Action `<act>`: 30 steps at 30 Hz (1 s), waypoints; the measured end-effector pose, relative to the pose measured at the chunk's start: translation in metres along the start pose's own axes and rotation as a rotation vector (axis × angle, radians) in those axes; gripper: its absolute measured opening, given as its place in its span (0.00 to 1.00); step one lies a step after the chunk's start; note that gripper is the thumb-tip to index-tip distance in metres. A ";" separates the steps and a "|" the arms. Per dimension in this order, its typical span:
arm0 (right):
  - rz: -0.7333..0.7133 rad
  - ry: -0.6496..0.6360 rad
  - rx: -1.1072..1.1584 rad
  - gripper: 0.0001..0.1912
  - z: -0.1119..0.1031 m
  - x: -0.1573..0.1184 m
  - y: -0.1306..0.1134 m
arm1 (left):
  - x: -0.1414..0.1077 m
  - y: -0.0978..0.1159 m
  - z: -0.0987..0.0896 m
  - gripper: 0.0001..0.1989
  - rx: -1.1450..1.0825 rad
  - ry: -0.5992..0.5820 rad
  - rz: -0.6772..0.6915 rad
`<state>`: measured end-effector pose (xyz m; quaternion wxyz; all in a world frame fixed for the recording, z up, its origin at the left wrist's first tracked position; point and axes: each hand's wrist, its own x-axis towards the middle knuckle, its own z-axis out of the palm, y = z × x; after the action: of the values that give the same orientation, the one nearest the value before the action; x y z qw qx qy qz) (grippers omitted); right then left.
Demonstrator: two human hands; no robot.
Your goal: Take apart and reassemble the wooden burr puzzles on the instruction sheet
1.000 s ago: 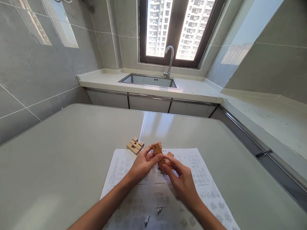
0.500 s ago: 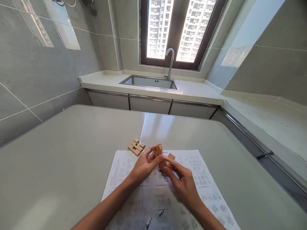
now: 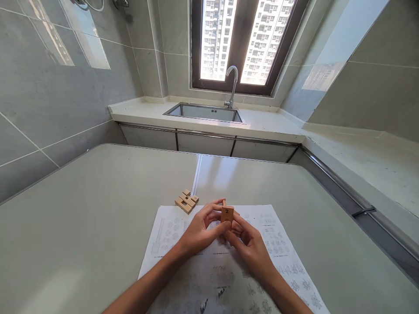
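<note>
Between my two hands stands a wooden block [image 3: 227,212] marked with a 2, held above the paper. My left hand [image 3: 203,229] is closed on it, with the thumb on its front face and the fingers behind. The fingers of my right hand [image 3: 247,242] grip its lower right side. Other wooden pieces may be tucked behind the block; my fingers hide them. A notched wooden puzzle piece [image 3: 186,202] lies on the table to the left, past the paper's top edge. Just right of the held block peeks the edge of another wooden piece [image 3: 236,213].
A printed paper sheet [image 3: 275,257] with small drawings and two dark torn spots lies under my hands. The table [image 3: 98,209] has a seam running away from me. Beyond it are a counter [image 3: 262,120], a sink [image 3: 203,111] and a faucet [image 3: 233,83] below a window.
The block marked 2 has turned from a slant to nearly upright and moved slightly right and down. My left fingers have shifted up behind it.
</note>
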<state>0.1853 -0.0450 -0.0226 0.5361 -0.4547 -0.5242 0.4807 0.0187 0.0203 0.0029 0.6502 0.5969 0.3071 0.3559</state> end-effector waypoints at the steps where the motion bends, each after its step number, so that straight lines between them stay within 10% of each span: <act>1: -0.006 -0.005 0.014 0.25 0.000 0.000 -0.001 | 0.000 0.000 -0.001 0.19 0.006 -0.011 0.002; 14: -0.001 0.049 0.033 0.24 -0.001 -0.002 -0.008 | 0.001 -0.002 -0.005 0.21 0.015 -0.087 0.017; 30: 0.114 0.064 0.323 0.23 -0.008 0.002 -0.012 | 0.001 -0.010 -0.003 0.20 0.658 0.019 0.347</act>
<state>0.1935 -0.0442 -0.0103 0.5906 -0.4067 -0.3962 0.5734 0.0172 0.0225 -0.0074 0.3504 0.8139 0.3053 0.3488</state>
